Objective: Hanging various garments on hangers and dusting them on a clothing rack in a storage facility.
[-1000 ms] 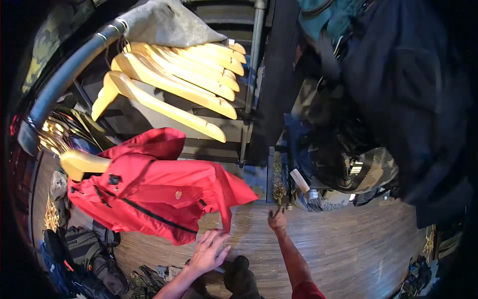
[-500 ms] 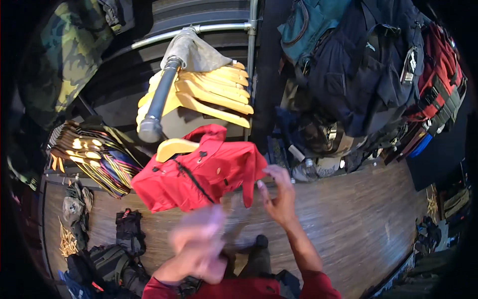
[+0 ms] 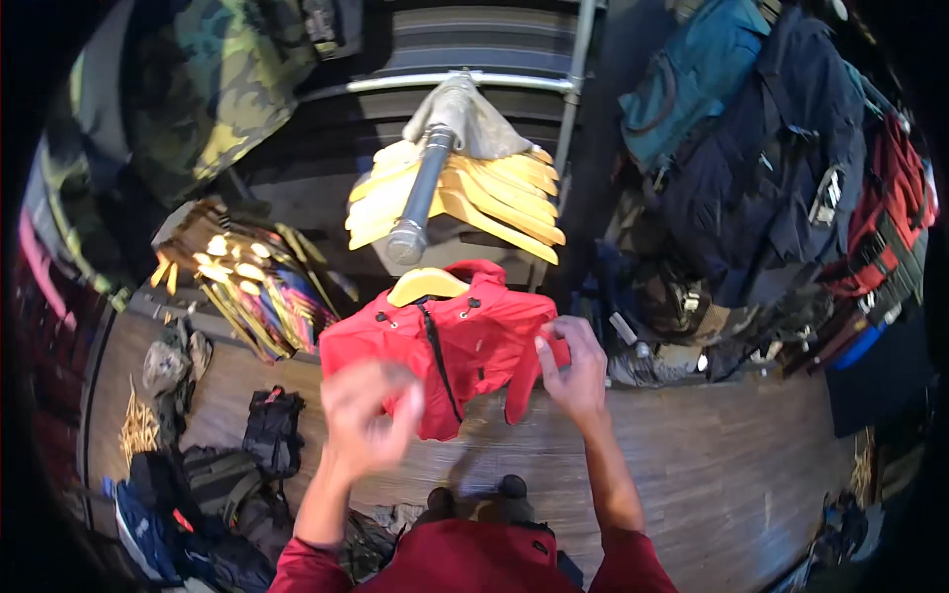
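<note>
A red jacket [image 3: 484,341] with a dark front zip and drawcords hangs on a light wooden hanger [image 3: 428,285] in front of me, below the end of a dark rail. My right hand [image 3: 576,371] is at the jacket's right-hand sleeve, with thumb and fingertips closed on the red cloth. In front of the jacket's lower left side is my left hand [image 3: 371,420], its fingers curled and smeared by motion. Whether it touches the cloth cannot be made out.
Several wooden hangers [image 3: 499,203] hang on the dark rail [image 3: 420,203], a grey cloth [image 3: 465,119] draped over its far part. Dark and teal backpacks [image 3: 751,188] crowd the right. Striped garments [image 3: 262,287] hang left; bags [image 3: 213,484] lie on the wooden floor [image 3: 692,465].
The view has shifted, so the rail and jacket sit farther right. My left hand has risen toward the jacket's left side. My right thumb and fingers have come closer together at the sleeve.
</note>
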The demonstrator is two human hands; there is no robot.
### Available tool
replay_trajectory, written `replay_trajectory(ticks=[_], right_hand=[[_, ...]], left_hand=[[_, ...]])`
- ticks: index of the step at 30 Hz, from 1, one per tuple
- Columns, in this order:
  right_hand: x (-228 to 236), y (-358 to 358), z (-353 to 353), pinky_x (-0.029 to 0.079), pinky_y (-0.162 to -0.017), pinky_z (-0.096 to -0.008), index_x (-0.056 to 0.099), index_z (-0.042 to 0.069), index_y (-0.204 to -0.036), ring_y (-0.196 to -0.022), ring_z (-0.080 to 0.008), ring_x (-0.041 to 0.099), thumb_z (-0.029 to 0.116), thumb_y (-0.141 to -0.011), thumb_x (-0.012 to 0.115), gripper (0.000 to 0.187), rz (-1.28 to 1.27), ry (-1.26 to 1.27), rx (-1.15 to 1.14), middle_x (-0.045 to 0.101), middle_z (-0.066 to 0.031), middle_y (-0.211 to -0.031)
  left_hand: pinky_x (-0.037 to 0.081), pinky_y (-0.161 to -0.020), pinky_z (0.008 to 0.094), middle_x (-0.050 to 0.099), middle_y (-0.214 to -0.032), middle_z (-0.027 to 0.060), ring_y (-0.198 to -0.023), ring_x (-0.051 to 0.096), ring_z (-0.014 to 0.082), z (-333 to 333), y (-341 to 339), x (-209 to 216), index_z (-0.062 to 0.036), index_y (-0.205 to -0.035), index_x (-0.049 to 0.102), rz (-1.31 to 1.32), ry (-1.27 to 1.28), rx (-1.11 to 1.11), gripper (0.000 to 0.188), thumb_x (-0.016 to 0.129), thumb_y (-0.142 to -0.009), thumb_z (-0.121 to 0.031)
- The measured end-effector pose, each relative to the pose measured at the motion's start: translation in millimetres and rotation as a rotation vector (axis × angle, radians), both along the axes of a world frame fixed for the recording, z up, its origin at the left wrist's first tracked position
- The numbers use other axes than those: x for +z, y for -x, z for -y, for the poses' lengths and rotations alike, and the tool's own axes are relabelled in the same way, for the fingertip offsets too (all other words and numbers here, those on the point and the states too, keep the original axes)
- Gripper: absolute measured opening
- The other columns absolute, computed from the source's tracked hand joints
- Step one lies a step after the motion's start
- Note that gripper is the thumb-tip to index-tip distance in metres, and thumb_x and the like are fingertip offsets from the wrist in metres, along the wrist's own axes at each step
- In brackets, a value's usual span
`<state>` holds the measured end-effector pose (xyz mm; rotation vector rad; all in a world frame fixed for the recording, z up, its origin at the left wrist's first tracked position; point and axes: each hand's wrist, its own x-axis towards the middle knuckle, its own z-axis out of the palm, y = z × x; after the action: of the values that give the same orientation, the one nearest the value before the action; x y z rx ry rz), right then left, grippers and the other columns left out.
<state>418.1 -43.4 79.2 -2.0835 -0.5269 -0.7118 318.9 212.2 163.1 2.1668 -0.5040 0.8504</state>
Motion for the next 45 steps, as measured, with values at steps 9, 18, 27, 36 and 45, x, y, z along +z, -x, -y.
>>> replay_trajectory(ticks=[9,18,27,36,45], right_hand=[[-10,-101,-39,0.049,-0.08,-0.0499,0.051,0.007,-0.126,-0.094,-0.043,0.061,0.024,-0.088,0.068,0.045,-0.014,0.375,0.405,0.063,-0.0218,-0.102],[10,-113,-16,0.049,-0.073,-0.0538,0.051,0.007,-0.116,-0.085,-0.0463,0.062,0.02,-0.088,0.065,0.034,-0.045,0.266,0.555,0.066,-0.0241,-0.089],[9,-108,2,0.048,-0.071,-0.0514,0.046,-0.007,-0.131,-0.08,-0.0462,0.061,0.01,-0.075,0.073,0.065,0.081,0.434,0.671,0.063,-0.0272,-0.085],[34,-79,4,0.048,-0.068,-0.0522,0.05,-0.002,-0.119,-0.079,-0.0466,0.061,0.004,-0.071,0.067,0.051,0.037,0.442,0.759,0.062,-0.0253,-0.082],[45,-86,35,0.052,-0.072,-0.0422,0.051,-0.002,-0.118,-0.079,-0.0405,0.065,0.008,-0.068,0.073,0.056,-0.018,0.384,0.8,0.065,-0.0216,-0.085]], left_hand=[[0.046,-0.09,0.0481,0.061,-0.11,0.0227,-0.105,0.057,0.0426,-81,-97,-111,-0.004,-0.124,0.052,-0.252,-0.244,0.439,0.055,0.077,-0.077,-0.019],[0.044,-0.09,0.0498,0.062,-0.107,0.0253,-0.104,0.057,0.0447,-47,-99,-73,0.0019,-0.113,0.055,-0.186,-0.156,0.442,0.045,0.062,-0.069,0.003],[0.047,-0.095,0.0393,0.063,-0.105,0.0134,-0.104,0.061,0.0294,8,-56,2,-0.0012,-0.115,0.059,-0.187,-0.14,0.348,0.053,0.078,-0.066,-0.005],[0.049,-0.08,0.0376,0.059,-0.104,0.0172,-0.094,0.061,0.0332,60,-101,62,-0.0006,-0.108,0.058,0.248,-0.329,0.262,0.036,0.074,-0.08,-0.017],[0.043,-0.055,0.0451,0.058,-0.061,0.0191,-0.065,0.062,0.0392,60,-64,-1,-0.0024,-0.093,0.058,-0.254,-0.209,0.291,0.047,0.08,-0.077,-0.041]])
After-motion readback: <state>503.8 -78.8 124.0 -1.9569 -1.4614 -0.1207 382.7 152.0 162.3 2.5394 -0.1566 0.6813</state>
